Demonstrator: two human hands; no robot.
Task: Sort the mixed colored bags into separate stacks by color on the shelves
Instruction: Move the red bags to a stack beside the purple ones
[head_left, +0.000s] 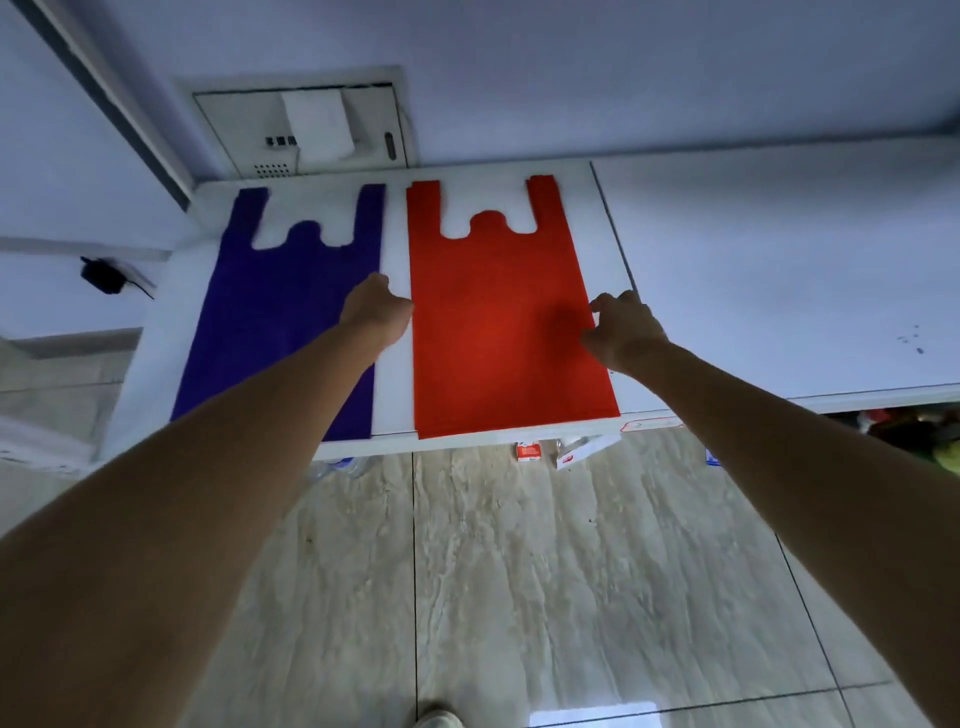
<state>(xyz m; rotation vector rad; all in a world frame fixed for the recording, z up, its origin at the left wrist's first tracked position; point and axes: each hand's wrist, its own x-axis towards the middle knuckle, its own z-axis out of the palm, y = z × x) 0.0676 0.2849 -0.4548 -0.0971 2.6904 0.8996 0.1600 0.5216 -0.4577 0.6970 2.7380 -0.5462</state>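
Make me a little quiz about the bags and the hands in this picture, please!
1. True or false: the red bag lies on top of the blue bag.
2. Which hand is at the red bag's right edge? A) the left hand B) the right hand C) neither
3. Fill in: both bags lie flat on the white ____, with their handles pointing away from the person.

Key
1. False: they lie side by side, with a white strip between them.
2. B: its fingers curl at that edge.
3. shelf
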